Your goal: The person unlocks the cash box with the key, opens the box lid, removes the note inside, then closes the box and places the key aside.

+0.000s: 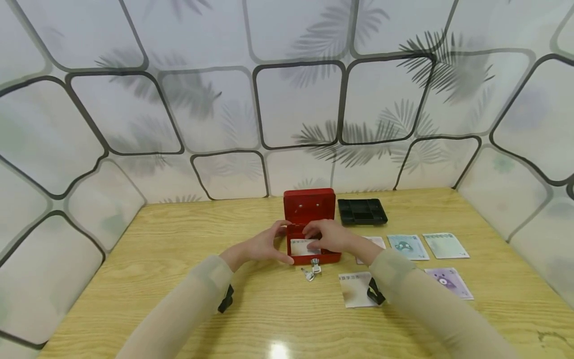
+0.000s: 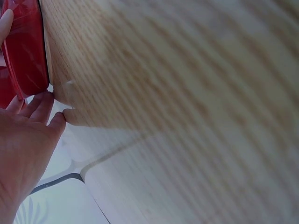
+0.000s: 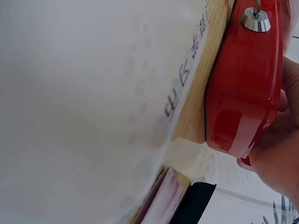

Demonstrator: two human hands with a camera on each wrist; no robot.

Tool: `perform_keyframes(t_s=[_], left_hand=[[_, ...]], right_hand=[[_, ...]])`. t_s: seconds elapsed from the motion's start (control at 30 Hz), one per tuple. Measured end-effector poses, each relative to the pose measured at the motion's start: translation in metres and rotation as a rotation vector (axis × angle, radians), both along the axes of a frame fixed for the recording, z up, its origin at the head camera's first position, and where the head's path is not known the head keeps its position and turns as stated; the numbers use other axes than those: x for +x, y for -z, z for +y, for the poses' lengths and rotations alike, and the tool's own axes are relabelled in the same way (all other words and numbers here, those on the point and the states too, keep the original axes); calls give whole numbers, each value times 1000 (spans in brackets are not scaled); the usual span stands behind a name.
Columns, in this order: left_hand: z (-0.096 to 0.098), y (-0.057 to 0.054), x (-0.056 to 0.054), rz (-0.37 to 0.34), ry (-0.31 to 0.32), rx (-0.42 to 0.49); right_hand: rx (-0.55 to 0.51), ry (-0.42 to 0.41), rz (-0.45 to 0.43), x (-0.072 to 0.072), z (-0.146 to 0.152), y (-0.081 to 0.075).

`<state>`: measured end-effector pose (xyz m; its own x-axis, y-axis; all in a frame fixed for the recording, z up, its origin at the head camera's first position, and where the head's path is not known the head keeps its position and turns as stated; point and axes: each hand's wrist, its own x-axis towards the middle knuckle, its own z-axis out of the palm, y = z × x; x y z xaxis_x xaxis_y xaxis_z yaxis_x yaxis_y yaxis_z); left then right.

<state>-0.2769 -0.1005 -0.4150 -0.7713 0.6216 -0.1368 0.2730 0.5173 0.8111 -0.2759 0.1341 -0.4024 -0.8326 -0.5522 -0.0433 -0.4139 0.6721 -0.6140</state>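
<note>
A red metal cash box (image 1: 329,258) stands on the table with its lid (image 1: 309,205) raised. My left hand (image 1: 265,243) holds its left side, thumb at the front corner and fingers toward the hinge; the left wrist view shows fingertips against the red wall (image 2: 29,51). Inside the box lies a pale play-money note (image 1: 301,247). My right hand (image 1: 329,235) reaches in over the right wall, its digits at the note; I cannot tell whether they pinch it. A key stands in the front lock (image 3: 256,19), and more small keys (image 1: 309,274) hang from it onto the table.
A black compartment tray (image 1: 362,212) lies behind and right of the box. Play-money notes lie to the right: a teal one (image 1: 407,247), a pale green one (image 1: 446,246), a purple one (image 1: 450,283) and a beige one (image 1: 356,289) under the right forearm. A patterned curtain (image 1: 296,109) surrounds the table.
</note>
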Motion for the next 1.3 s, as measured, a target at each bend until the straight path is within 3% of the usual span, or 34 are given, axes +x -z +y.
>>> perform_keyframes(t_s=[0.4,1.0,1.3], left_hand=[[0,-1,1,-4,-1,1],[0,0,0,1,-1,-7],[0,0,0,-1,-12,-9]], right_hand=[[-53,-2,25,-2,1,2],[-51,-1,61,-3,1,2],[-135,30,67,-2,3,1]])
